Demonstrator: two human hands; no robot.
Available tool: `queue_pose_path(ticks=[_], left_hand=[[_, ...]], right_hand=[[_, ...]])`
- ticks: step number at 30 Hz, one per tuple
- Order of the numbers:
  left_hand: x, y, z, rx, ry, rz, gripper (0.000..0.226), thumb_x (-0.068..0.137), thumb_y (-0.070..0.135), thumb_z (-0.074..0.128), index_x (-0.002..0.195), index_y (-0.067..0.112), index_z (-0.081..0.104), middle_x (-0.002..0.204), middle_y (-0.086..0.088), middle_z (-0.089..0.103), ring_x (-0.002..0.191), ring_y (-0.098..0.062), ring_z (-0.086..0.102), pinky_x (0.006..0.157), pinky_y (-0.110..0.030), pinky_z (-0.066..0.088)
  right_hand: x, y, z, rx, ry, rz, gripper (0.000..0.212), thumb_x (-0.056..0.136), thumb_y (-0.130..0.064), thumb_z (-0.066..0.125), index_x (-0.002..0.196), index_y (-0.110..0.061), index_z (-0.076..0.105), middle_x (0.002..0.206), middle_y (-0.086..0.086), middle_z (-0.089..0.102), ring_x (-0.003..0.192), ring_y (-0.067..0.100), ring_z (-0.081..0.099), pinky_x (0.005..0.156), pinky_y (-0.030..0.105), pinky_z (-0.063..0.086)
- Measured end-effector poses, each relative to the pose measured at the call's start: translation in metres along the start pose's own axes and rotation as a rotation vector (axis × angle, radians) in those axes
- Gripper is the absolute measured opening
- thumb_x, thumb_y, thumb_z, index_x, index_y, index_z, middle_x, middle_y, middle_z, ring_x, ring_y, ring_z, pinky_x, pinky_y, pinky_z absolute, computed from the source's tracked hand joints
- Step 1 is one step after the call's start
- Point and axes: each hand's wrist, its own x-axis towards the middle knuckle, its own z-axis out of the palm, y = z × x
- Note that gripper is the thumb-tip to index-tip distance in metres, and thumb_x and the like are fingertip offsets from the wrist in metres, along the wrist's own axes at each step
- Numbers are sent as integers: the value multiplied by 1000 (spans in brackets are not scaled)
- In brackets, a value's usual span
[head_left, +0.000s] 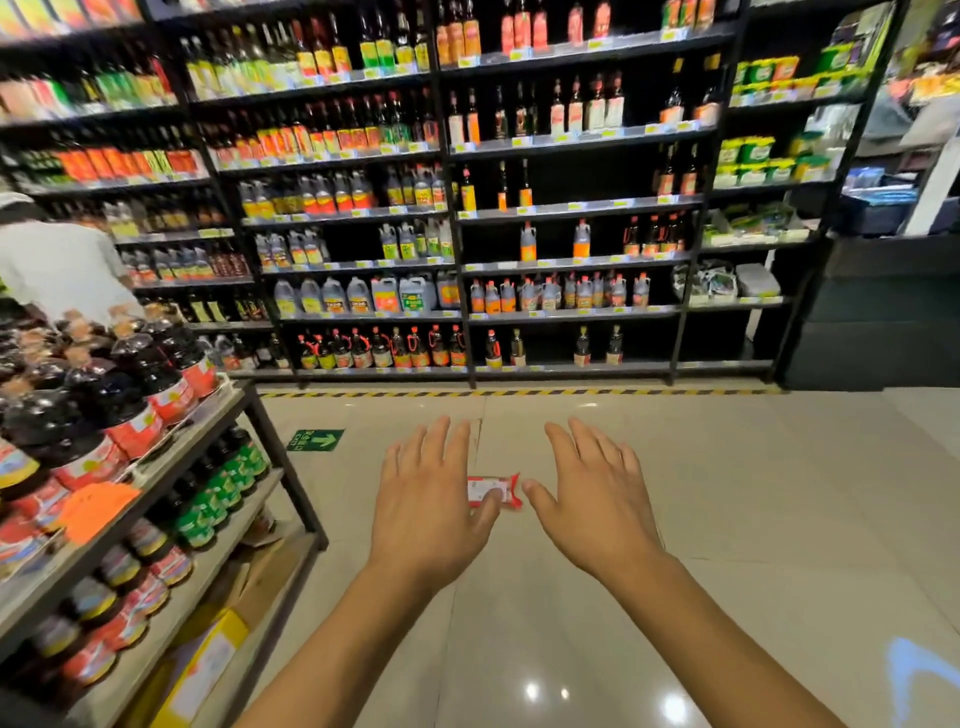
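Note:
Both my hands reach out in front of me over the tiled floor, backs up, fingers straight and spread. My left hand (428, 499) and my right hand (597, 493) are about a hand's width apart. In the gap between them shows a small red and white packet (496, 488). My left thumb overlaps its lower left corner in the view, and my right thumb tip is at its red right end. The packet seems to lie below the hands; I cannot tell whether either thumb touches it.
Tall black shelves (571, 210) of sauce and vinegar bottles line the far wall behind a yellow-black floor stripe (519, 392). A low rack (156, 467) with dark bottles and jars stands at my left. A person in white (57, 260) stands at the far left. A green exit arrow (316, 440) marks the floor.

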Motion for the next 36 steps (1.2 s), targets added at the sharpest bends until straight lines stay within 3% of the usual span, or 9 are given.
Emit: queue_pose_path(ticks=[5,12,18,23,36], left_hand=[[73,-35,31,-40,-3,-49,81,102,64,37,165,24,7,174,0,8,160,-22,6,130,-45,2],[208,-99,70,-78,16,-40,81,100,60,47,163,18,21,170,-6,23,156,-29,22,127,-49,17],[302,-154,93,-76,-2,-48,81,100,61,48,163,17,22,169,-7,26,156,-29,22,127,-49,14],[359,-192,118,-85,-80,-58,79,103,61,39,164,19,14,173,-6,15,158,-27,13,129,-46,8],[530,-264,208,-40,-164,-111,78,100,58,45,162,14,26,169,-11,27,154,-32,25,127,-50,15]], right_hand=[[83,-12,30,-38,-49,-53,70,103,-57,39,161,-26,17,170,3,13,157,22,9,127,44,7],[225,-36,66,-141,-57,-52,71,102,-57,42,160,-24,20,168,4,20,156,24,14,127,47,9],[327,-59,96,-186,-65,-48,71,102,-58,42,160,-23,22,166,5,26,155,26,19,126,49,14],[391,-62,119,-206,-114,-25,71,103,-58,37,161,-23,17,169,6,18,156,26,15,127,47,10],[596,-49,225,-143,-221,-67,72,102,-57,41,161,-21,19,168,9,20,155,30,18,125,48,14]])
